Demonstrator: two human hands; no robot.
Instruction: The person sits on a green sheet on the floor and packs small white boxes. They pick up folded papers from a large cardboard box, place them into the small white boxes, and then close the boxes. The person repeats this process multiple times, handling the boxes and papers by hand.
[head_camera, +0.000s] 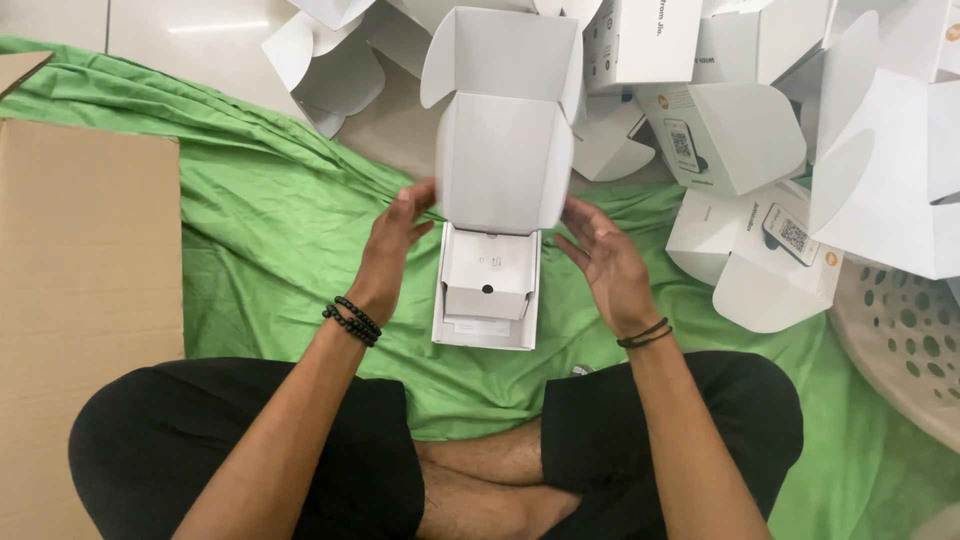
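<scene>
- while we sit cross-legged, our left hand (392, 245) and right hand (600, 255) hover spread and empty either side of the white box (490, 290)
- box sits on green cloth (270, 250), lid (505, 165) upright, so the insert shows
- more white boxes (740, 130) piled beyond, cardboard sheet (85, 300) on the left

A pale tiled floor (180, 25) carries everything, and a crumpled green cloth (270, 240) is spread over most of it. Between the two hands, a small open white cardboard box (487, 290) sits on the cloth. Left of the left hand lies a flat brown cardboard sheet (85, 300). Beyond and right of the right hand, a heap of folded white cardboard boxes (740, 140) rests, with a beige perforated plastic basket (905, 340) at the far right.
</scene>
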